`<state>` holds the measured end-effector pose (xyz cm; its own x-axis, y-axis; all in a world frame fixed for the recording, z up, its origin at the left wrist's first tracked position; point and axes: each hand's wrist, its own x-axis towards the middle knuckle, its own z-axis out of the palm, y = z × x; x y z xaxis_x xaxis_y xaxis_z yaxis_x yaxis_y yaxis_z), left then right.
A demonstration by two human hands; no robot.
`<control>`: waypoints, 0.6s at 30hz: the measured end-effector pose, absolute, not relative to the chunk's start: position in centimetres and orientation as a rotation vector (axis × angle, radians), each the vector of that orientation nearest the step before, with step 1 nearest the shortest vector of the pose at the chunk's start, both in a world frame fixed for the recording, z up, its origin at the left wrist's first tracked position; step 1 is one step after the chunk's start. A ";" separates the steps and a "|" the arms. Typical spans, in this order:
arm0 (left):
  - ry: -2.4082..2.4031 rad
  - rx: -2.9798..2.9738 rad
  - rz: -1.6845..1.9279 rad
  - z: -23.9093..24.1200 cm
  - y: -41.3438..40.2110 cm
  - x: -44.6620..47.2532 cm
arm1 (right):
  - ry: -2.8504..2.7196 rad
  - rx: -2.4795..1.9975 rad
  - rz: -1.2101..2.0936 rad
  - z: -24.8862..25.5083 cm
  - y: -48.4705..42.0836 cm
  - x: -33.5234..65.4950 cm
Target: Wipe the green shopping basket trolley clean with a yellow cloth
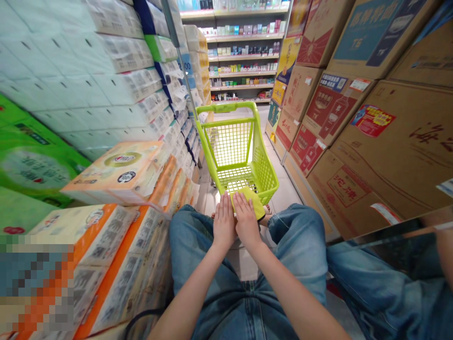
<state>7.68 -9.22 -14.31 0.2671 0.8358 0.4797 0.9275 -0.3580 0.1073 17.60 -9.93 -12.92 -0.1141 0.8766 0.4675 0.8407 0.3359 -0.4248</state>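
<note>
Resting flat and outstretched: right hand point(247, 216) on yellow cloth point(257, 204), by near edge of basket point(269, 191); left hand point(223, 221) alongside, cloth to its right.

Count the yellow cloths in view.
1. The yellow cloth is under the right hand, at the near end of the green cart. Others could be hidden.
</note>
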 end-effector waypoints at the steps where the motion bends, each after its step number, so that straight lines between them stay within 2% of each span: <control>1: -1.648 -2.347 -0.688 -14.3 -9.2 7.6 | -1.971 -1.487 0.074 -12.9 -10.0 17.9; 5: -1.643 -2.393 -0.683 -14.0 -9.4 7.8 | -2.073 -1.443 0.033 -12.9 -9.8 22.3; 11: -1.650 -2.409 -0.701 -13.9 -9.4 8.0 | -1.956 -1.604 -0.123 -13.1 -8.8 30.5; 18: -1.661 -2.411 -0.691 -13.5 -9.3 7.9 | -1.987 -1.617 -0.154 -12.4 -8.0 32.4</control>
<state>7.94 -9.27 -13.49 0.2880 0.8505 0.4402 0.9116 -0.3842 0.1459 32.43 -8.03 -12.45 -0.1090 0.8644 0.4909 0.9297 0.2634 -0.2574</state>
